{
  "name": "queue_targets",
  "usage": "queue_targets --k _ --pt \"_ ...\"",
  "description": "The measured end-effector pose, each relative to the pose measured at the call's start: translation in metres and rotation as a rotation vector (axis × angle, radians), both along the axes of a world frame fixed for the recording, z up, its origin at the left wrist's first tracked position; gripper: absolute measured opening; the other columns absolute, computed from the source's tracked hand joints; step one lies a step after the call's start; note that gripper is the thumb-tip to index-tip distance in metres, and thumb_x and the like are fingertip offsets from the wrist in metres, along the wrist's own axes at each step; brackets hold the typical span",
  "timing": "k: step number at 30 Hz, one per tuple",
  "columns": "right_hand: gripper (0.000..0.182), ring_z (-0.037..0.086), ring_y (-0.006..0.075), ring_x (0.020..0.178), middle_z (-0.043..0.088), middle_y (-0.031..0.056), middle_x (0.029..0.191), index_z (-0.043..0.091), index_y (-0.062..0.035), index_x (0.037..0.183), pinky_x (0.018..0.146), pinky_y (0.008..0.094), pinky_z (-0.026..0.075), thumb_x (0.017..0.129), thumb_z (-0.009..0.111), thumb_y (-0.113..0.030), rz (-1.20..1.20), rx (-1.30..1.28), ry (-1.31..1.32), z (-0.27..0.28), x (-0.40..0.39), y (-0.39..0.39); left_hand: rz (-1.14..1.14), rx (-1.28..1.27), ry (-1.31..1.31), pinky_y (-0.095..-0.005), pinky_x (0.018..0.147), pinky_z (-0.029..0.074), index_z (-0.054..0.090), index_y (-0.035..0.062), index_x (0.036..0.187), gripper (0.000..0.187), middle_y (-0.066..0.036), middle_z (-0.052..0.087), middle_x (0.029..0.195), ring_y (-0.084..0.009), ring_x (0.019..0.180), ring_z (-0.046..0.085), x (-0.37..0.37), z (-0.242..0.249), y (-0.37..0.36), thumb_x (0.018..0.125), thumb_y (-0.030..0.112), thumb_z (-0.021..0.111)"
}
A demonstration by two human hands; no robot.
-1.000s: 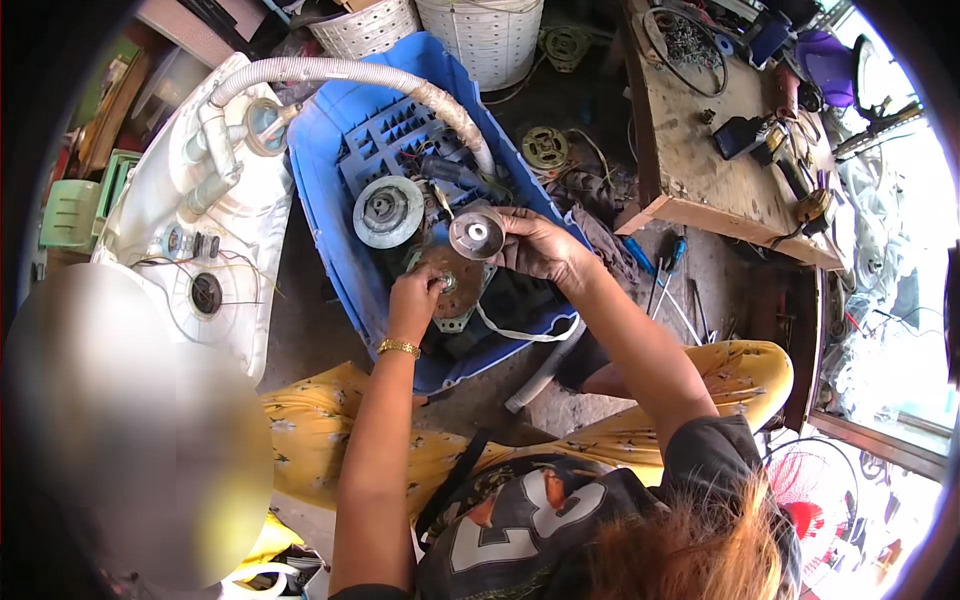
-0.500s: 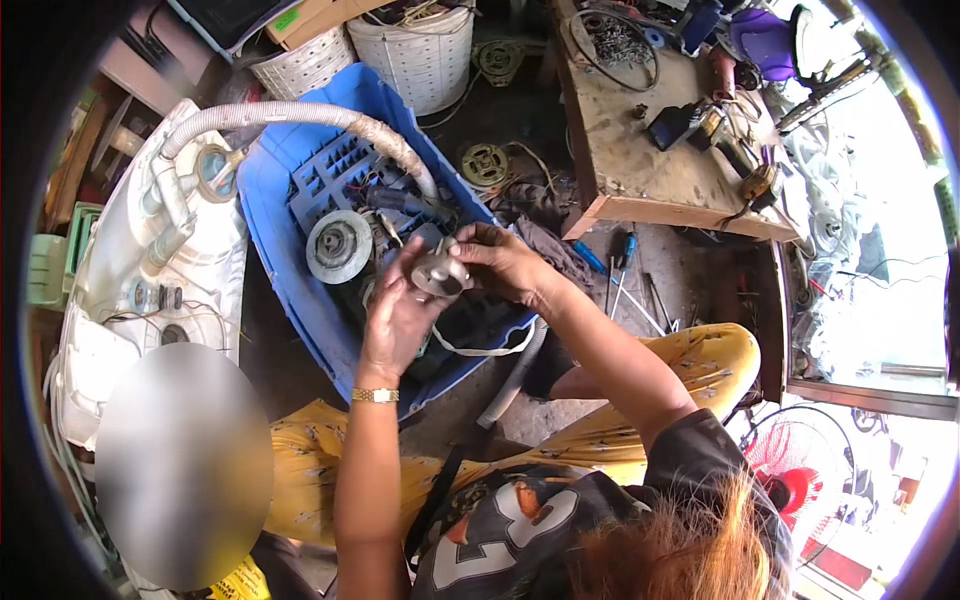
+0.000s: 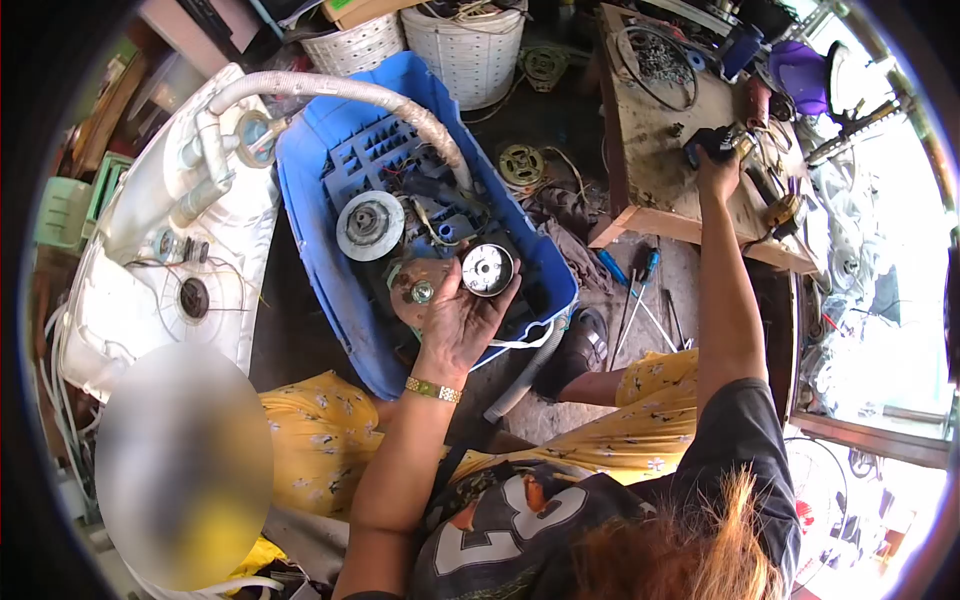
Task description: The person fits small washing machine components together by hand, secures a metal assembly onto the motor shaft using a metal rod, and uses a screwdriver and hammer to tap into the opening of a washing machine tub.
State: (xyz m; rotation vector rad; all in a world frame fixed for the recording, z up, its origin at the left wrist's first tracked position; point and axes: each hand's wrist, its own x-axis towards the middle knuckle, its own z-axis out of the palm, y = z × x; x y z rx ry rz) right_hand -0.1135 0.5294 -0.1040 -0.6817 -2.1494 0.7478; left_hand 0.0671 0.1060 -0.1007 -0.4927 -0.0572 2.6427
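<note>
My left hand (image 3: 462, 325) holds a round metal cup-shaped part (image 3: 487, 270) over the blue plastic tub housing (image 3: 330, 290), its open face turned up. Bright segments show inside the part. At the wooden table on the right, my right hand (image 3: 718, 178) reaches out with its fingers around a dark power tool (image 3: 712, 142), whose exact kind I cannot make out. Inside the tub housing lie a pale round pulley (image 3: 370, 227) and a rusty disc (image 3: 412, 290) with a bolt in its centre, close beside my left hand.
A white machine panel (image 3: 235, 290) with a ribbed grey hose (image 3: 350, 88) stands at left. Screwdrivers (image 3: 650, 265) lie on the floor by the wooden table (image 3: 650, 185). White baskets (image 3: 465, 60) stand behind the tub. A person's blurred head is at lower left.
My right hand has left the metal part and moved right to the dark tool on the table. The part now rests in my left hand alone, face up. The view has shifted.
</note>
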Motion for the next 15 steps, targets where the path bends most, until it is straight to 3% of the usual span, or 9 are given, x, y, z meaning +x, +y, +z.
queue_targets --k 3,5,6,7,9,15 --pt "0.044 0.062 0.0343 0.09 0.065 0.0177 0.099 0.059 -0.0037 0.103 0.077 0.0422 0.048 0.068 0.077 -0.024 0.382 0.028 0.062 0.004 0.005 -0.024 0.049 -0.046 -0.05 -0.0518 0.102 0.042 0.057 0.0118 0.116 0.027 -0.013 0.057 0.122 -0.0366 0.118 0.051 0.003 0.0 -0.001 0.096 0.028 0.049" --pt "0.036 0.06 0.032 0.085 0.063 0.0145 0.088 0.061 -0.005 0.099 0.074 0.0386 0.048 0.066 0.074 -0.009 0.572 0.202 0.09 0.032 0.043 -0.091 0.072 -0.039 -0.101 -0.0513 0.103 0.041 0.056 0.0093 0.116 0.027 -0.013 0.056 0.122 -0.0357 0.118 0.051 0.004 -0.004 0.0 0.095 0.027 0.052" --pt "0.04 0.058 0.0306 0.084 0.06 0.0141 0.086 0.061 -0.0064 0.1 0.075 0.0368 0.047 0.062 0.072 -0.002 0.693 0.238 0.066 0.024 0.05 -0.106 0.074 -0.048 -0.107 -0.0506 0.104 0.04 0.055 0.0035 0.114 0.03 -0.014 0.056 0.122 -0.0353 0.118 0.051 0.004 -0.003 0.002 0.093 0.025 0.056" --pt "0.044 0.054 0.0314 0.087 0.057 0.014 0.092 0.061 -0.0089 0.101 0.078 0.0384 0.046 0.059 0.072 -0.002 0.809 0.166 -0.036 0.038 0.074 -0.137 0.069 -0.05 -0.111 -0.0504 0.104 0.041 0.054 0.0023 0.114 0.031 -0.014 0.056 0.121 -0.0353 0.118 0.051 0.005 -0.004 0.003 0.093 0.025 0.056" --pt "0.045 0.05 0.0331 0.09 0.053 0.0125 0.098 0.063 -0.0128 0.1 0.079 0.041 0.045 0.057 0.072 -0.003 0.91 0.396 -0.016 0.042 0.099 -0.175 0.063 -0.054 -0.114 -0.0502 0.104 0.041 0.053 -0.0001 0.115 0.033 -0.015 0.056 0.121 -0.0353 0.117 0.051 0.005 -0.004 0.005 0.092 0.024 0.057" --pt "0.036 0.048 0.0312 0.097 0.051 0.0089 0.103 0.065 -0.0198 0.101 0.081 0.0435 0.043 0.066 0.068 -0.012 1.121 0.633 -0.126 0.051 0.131 -0.223 0.13 -0.247 0.014 -0.0445 0.101 0.045 0.053 0.0016 0.116 0.034 -0.012 0.058 0.119 -0.0262 0.113 0.055 0.012 -0.002 0.003 0.091 0.025 0.059"
